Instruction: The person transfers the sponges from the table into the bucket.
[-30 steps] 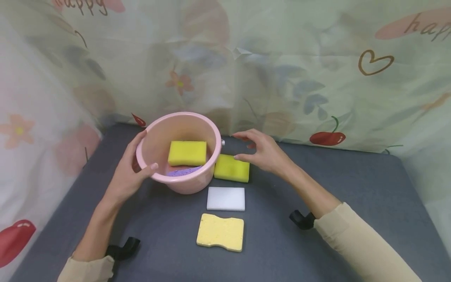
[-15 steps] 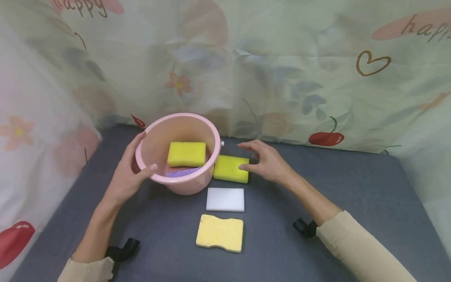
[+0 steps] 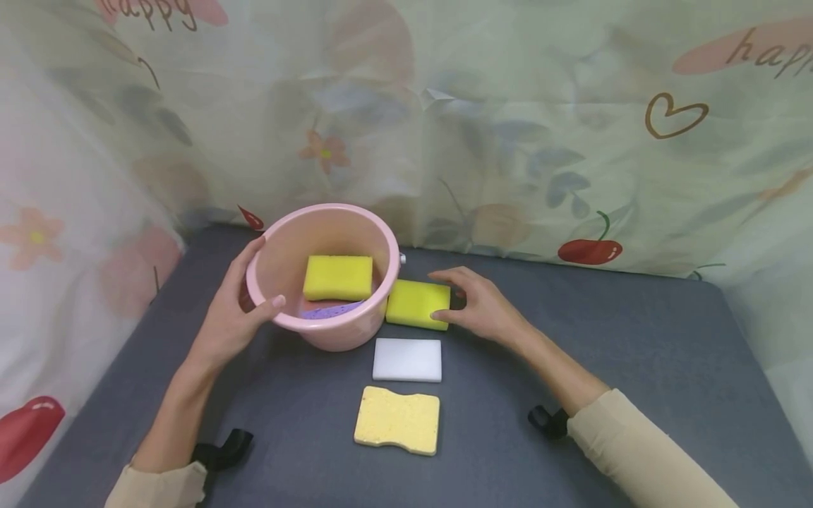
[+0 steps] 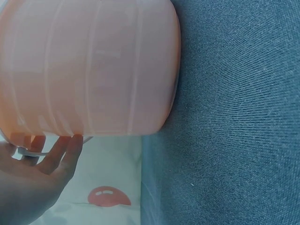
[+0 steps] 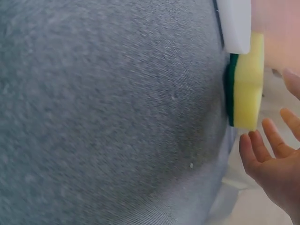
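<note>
My left hand (image 3: pixel 222 317) grips the left rim of a pink bucket (image 3: pixel 339 337), thumb over the edge and fingers along the outside. In the left wrist view the fingertips rest on the wall of the bucket (image 4: pixel 103 70). A yellow sponge (image 3: pixel 338 278) and a purple speckled sponge (image 3: pixel 330 311) lie inside. Just right of the bucket, another yellow sponge (image 3: pixel 413 303) lies flat; the right wrist view shows its green underside (image 5: pixel 231 91). Over its right end is my right hand (image 3: pixel 485 307), thumb and fingers spread, fingertips just short of its end in the right wrist view.
In front of the yellow sponge lies a white sponge (image 3: pixel 406 360), and nearer still a pale yellow sponge (image 3: pixel 396 420) with notched sides. All rest on a dark grey table (image 3: pixel 305 437). A printed curtain (image 3: pixel 508 127) stands behind and at the sides.
My right hand has come down and slightly forward, from above the yellow sponge to its right end. The left hand and the bucket have stayed in place.
</note>
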A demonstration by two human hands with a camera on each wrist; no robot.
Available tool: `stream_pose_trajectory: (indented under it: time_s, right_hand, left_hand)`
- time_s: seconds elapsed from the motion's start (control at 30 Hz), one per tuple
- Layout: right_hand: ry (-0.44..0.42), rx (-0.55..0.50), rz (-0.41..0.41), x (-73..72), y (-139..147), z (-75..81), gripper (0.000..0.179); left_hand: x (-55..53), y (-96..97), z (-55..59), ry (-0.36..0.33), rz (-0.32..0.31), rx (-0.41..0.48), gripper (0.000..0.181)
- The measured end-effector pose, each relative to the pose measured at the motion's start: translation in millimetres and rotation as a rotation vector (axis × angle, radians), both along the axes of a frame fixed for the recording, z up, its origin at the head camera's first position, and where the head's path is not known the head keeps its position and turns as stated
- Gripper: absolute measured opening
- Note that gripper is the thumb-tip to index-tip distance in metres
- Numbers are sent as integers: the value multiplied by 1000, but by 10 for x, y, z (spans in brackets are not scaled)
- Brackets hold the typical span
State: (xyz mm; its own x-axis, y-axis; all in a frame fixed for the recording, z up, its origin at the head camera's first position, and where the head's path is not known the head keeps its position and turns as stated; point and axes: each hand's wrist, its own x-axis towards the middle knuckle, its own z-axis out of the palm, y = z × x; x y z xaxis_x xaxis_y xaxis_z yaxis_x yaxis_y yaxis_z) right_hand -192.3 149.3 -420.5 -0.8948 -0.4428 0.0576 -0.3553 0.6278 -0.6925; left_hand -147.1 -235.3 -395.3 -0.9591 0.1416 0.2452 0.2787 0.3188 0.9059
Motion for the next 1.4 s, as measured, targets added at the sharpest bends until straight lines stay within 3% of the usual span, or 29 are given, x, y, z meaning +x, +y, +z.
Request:
stream_pose_trajectory:
  time_s: [0.87,1.4]
  right_hand:
    - [35,134,43,-24,-141,-189,74]
    - [76,134,17,-9,8,-43,73]
  left_hand:
    - [-21,11,3,1,-5,8,88]
    - [-15,2,-4,7,-2,11,88]
